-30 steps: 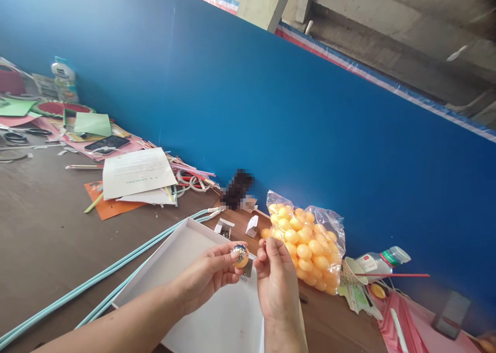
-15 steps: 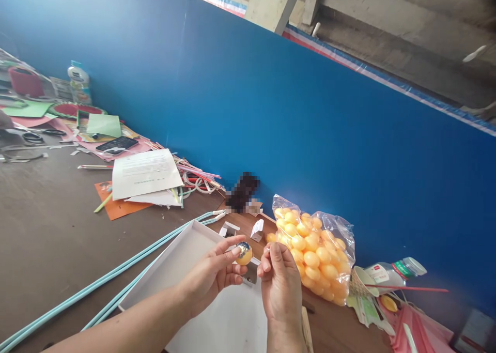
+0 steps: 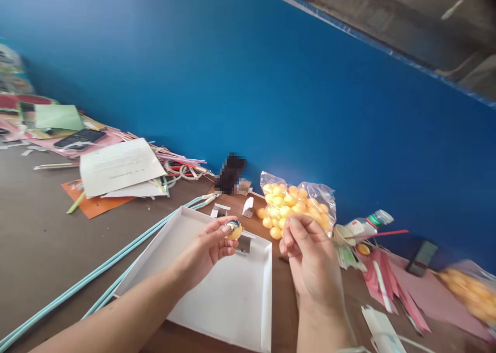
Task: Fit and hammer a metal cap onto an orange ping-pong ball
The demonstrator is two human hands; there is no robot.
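Note:
A small ball [image 3: 234, 230], yellow with shiny silver pieces on its upper part, is held between the fingertips and thumb of my left hand [image 3: 207, 247]. Both sit above a shallow white box lid [image 3: 228, 301] on the brown table. My right hand [image 3: 308, 244] is raised to the right of the ball, apart from it, with thumb and forefinger pinched together; whatever lies between them is too small to name. Behind my right hand stands a clear plastic bag of yellow balls [image 3: 292, 200].
Light blue cords [image 3: 132, 249] run along the lid's left side. Papers [image 3: 120, 169], straws and a phone [image 3: 80, 138] lie at the left. A bottle [image 3: 368, 225], pink paper [image 3: 434, 291] and another bag of balls [image 3: 470, 291] are at the right. A blue partition rises behind.
The view has swung to the right and down. My right hand has moved away from the ball, rightward. My left hand still holds the ball.

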